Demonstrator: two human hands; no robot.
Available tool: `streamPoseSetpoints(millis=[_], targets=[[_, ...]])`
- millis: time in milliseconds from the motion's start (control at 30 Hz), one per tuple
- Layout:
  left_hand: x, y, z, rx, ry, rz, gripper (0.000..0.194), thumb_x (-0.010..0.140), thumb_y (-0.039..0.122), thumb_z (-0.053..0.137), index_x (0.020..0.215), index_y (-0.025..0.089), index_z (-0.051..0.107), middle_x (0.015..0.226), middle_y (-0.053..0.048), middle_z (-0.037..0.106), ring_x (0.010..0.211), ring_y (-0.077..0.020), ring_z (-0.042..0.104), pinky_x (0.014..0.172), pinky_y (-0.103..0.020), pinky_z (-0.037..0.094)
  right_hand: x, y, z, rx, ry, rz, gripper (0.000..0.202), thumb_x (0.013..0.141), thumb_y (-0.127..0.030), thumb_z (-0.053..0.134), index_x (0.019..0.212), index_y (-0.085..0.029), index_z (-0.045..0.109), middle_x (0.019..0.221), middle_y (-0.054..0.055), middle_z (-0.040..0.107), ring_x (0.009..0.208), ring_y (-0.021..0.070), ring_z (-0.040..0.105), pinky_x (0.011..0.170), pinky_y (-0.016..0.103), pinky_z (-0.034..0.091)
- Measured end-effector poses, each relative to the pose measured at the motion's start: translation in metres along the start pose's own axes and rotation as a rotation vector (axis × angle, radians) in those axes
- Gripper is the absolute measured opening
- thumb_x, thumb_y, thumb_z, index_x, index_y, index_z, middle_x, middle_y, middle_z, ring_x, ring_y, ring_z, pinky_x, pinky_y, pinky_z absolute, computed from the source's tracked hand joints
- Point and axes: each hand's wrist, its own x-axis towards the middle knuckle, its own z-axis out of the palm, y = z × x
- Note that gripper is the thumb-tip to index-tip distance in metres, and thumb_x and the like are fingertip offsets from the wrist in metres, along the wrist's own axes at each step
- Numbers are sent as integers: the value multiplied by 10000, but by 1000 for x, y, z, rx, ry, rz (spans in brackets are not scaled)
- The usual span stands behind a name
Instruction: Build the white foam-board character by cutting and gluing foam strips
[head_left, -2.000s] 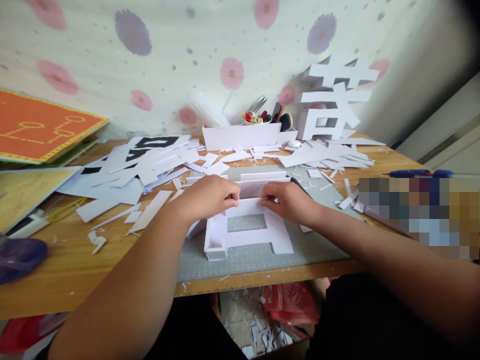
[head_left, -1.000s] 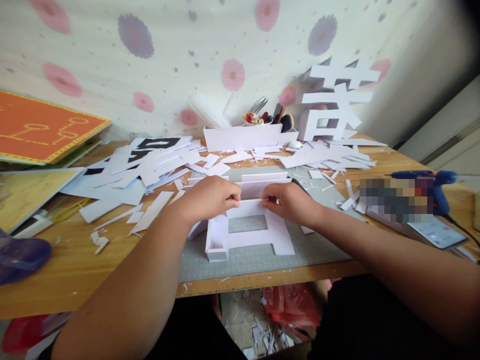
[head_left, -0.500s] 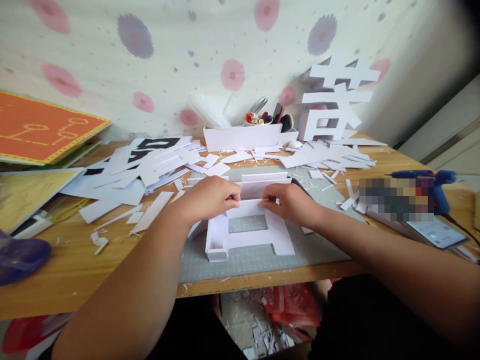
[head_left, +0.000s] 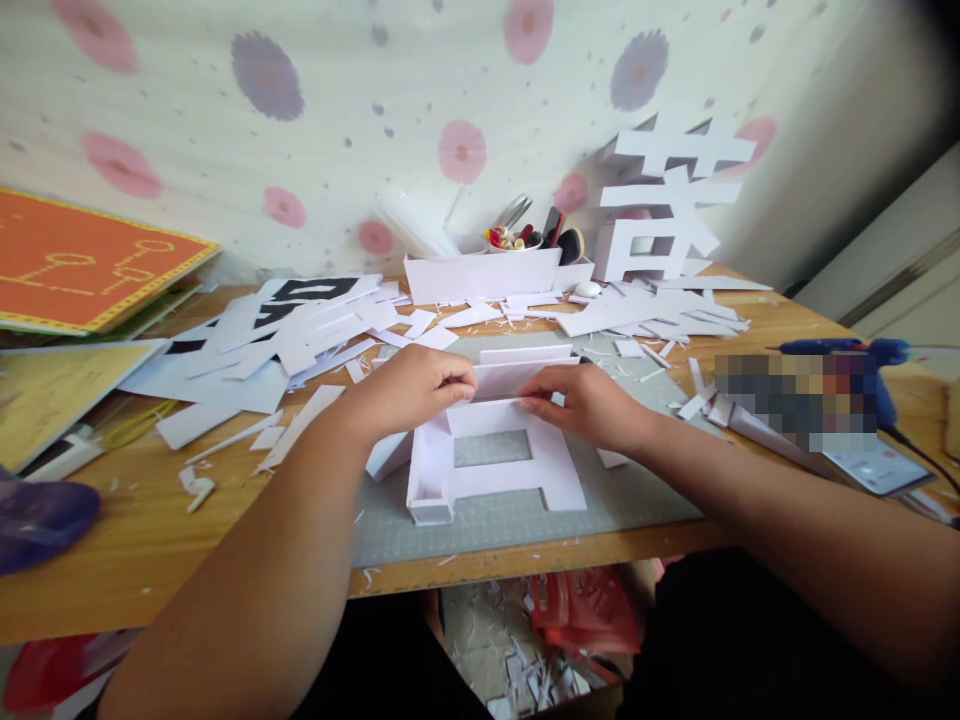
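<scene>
A white foam-board character shape (head_left: 499, 483) with a rectangular opening lies on the grey cutting mat (head_left: 630, 490). Upright strips form a wall along its left side. At its far edge, a white foam-board strip (head_left: 510, 380) runs between my two hands. My left hand (head_left: 431, 385) is closed in a pinch at the left end of this strip. My right hand (head_left: 577, 400) pinches its right part, thumb toward me. The fingertips partly hide the join between strip and shape. Another white strip (head_left: 525, 354) stands just behind.
Paper and board scraps (head_left: 315, 330) cover the table's left and back. A finished white character (head_left: 652, 200) stands at the back right, near a white holder (head_left: 484, 275) with tools. On the right are a blue glue gun (head_left: 889, 385) and a phone (head_left: 877, 468).
Both hands stay at the far edge of the shape. The fingers have shifted slightly, and the right fingers lie a little flatter along the strip. The view has moved slightly.
</scene>
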Motion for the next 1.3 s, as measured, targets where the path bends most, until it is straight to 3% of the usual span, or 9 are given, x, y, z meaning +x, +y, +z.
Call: streamPoseSetpoints(millis=[200, 333, 467, 567, 667, 833, 967, 1133, 1300], targets=[[-1, -4, -7, -25, 103, -47, 178, 831, 285, 555, 833, 230, 724, 843, 17, 721, 806, -152, 612, 740, -283, 405, -1, 0, 3, -28, -16, 0, 161, 912, -256, 595, 912, -185, 739, 833, 44, 746, 723, 161, 640, 702, 282, 467], [-1, -13, -9, -90, 279, -128, 139, 809, 283, 587, 815, 221, 712, 845, 7, 721, 822, -169, 629, 743, -294, 418, -1, 0, 0, -35, 5, -9, 159, 894, -251, 601, 925, -183, 741, 858, 59, 753, 753, 180, 660, 723, 305, 488], [0, -25, -10, -199, 453, -251, 176, 817, 350, 596, 843, 207, 695, 840, -22, 722, 774, -183, 623, 711, -308, 423, -1, 14, -23, 4, 257, 79, 155, 870, -263, 597, 881, -210, 743, 883, 51, 763, 764, 187, 676, 713, 313, 512], [1, -31, -12, -189, 489, -339, 219, 810, 412, 590, 829, 217, 688, 805, -20, 716, 716, -189, 590, 662, -312, 396, -6, 39, -52, 20, 514, 260, 167, 849, -312, 613, 877, -208, 740, 799, 52, 755, 697, 192, 671, 647, 318, 520], [1, -34, -17, -151, 496, -395, 226, 792, 432, 575, 779, 231, 679, 795, -8, 716, 700, -196, 575, 639, -310, 371, -17, 69, -80, -87, 605, 417, 237, 875, -315, 564, 985, -181, 725, 844, 83, 760, 707, 202, 680, 640, 328, 530], [1, -36, -22, -148, 437, -415, 227, 767, 435, 545, 775, 243, 667, 784, -2, 717, 735, -215, 593, 653, -300, 375, -27, 107, -93, -316, 434, 534, 223, 862, -224, 571, 1007, -159, 728, 872, 85, 761, 761, 214, 699, 705, 347, 546], [2, -41, -20, -138, 438, -400, 233, 773, 449, 536, 770, 249, 656, 793, -5, 707, 775, -227, 599, 691, -308, 386, -3, 122, -81, -443, 195, 468, 271, 845, -97, 624, 1096, -166, 703, 1151, 138, 713, 1030, 239, 672, 904, 376, 525], [5, -45, -17, -121, 420, -387, 241, 785, 454, 526, 798, 254, 660, 788, -11, 708, 786, -237, 598, 682, -315, 381, 45, 135, -69, -576, -71, 342, 317, 954, -328, 601, 1242, -194, 601, 1301, 100, 596, 1111, 228, 614, 936, 447, 529], [3, -40, -18, -122, 423, -358, 257, 787, 448, 519, 803, 238, 666, 814, -13, 718, 755, -223, 591, 684, -318, 382, 72, 142, -67, -673, -200, 346, 318, 966, -355, 580, 1241, -195, 594, 1272, 92, 604, 1059, 212, 629, 892, 427, 550]])
